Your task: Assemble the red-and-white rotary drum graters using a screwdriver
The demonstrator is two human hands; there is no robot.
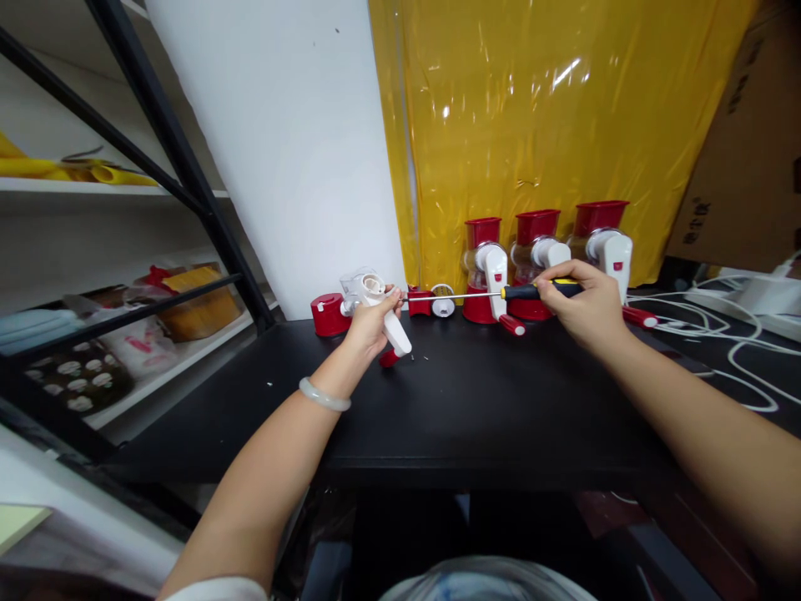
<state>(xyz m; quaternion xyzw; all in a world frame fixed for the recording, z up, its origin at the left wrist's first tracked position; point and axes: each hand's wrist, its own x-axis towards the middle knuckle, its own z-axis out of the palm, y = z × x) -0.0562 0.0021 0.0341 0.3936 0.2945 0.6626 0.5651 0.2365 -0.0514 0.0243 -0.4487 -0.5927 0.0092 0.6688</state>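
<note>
Left hand [369, 324] is clamping on a white plastic crank body [397, 335], near the back edge of the black tabletop [463, 409], left of its middle; fingers are covering much of it, and whether it is resting on the surface is hard to tell. A short red grip [389, 359] is showing below it, partly hidden. A clear plastic housing [355, 282] is sitting behind the hand, with a red round base [327, 315] at its left; how these are joining the crank body is unclear.

Right hand [588, 305] is closing around the black-and-yellow handle of a long-shafted screwdriver [518, 292]; the palm is hiding the handle's end. The metal shaft is pointing left toward the left fingertips; its tip is too small to make out, so contact with a screw cannot be told.

Along the back edge, right of the left hand, a red plastic part [420, 302] is lying beside a white round part [443, 306], the shaft crossing in front. Farther right, three red-and-white rotary graters are standing in a row: left one [496, 271], middle one [536, 225], right one [619, 259]. The right hand is blocking the lower parts of the middle and right ones. White cables [744, 340] are tangling toward the right edge, running out of view.
</note>
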